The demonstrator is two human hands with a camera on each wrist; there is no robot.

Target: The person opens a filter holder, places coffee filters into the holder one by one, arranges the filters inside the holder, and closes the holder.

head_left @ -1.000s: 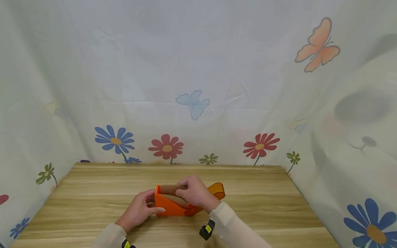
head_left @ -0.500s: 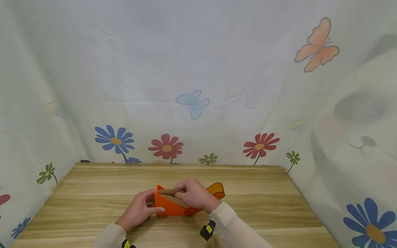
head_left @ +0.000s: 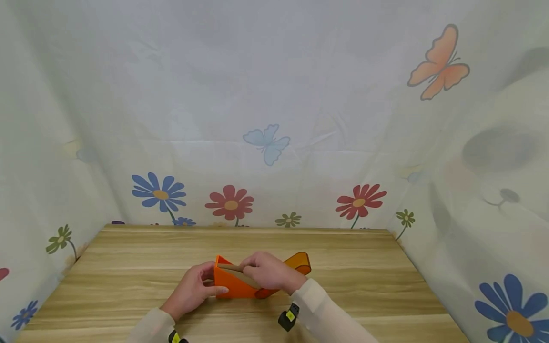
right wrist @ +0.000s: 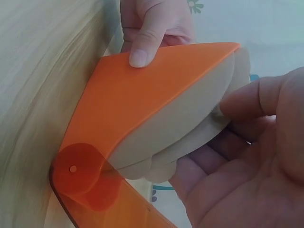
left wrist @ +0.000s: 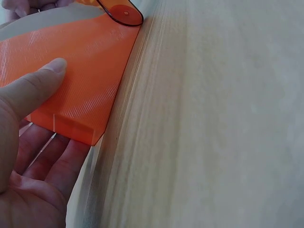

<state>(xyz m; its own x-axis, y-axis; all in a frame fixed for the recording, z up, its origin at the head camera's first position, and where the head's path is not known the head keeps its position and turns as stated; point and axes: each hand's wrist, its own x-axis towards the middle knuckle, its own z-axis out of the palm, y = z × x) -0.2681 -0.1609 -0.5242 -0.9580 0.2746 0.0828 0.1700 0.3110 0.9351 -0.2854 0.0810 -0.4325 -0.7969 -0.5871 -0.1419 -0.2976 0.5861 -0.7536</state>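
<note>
An orange plastic coffee filter holder (head_left: 235, 287) stands on the wooden table, with its amber see-through lid (head_left: 299, 263) swung back to the right. Brown paper coffee filters (right wrist: 178, 126) sit inside it, their rounded edges fanning out of the slanted top in the right wrist view. My left hand (head_left: 192, 289) grips the holder's tall end, the thumb (left wrist: 40, 84) flat on its front face and the fingers around the end. From above, my right hand (head_left: 271, 272) pinches the filters between thumb and fingers at the opening. Its palm side shows in the right wrist view.
The wooden tabletop (head_left: 364, 276) stretches around the holder to both sides and behind. A pale cloth (head_left: 317, 95) printed with flowers and butterflies hangs at the back and sides. Each wrist wears a black camera strap (head_left: 288, 318).
My right hand has moved slightly down and left, and the filters have sunk lower into the holder. My left hand and the holder have stayed in place.
</note>
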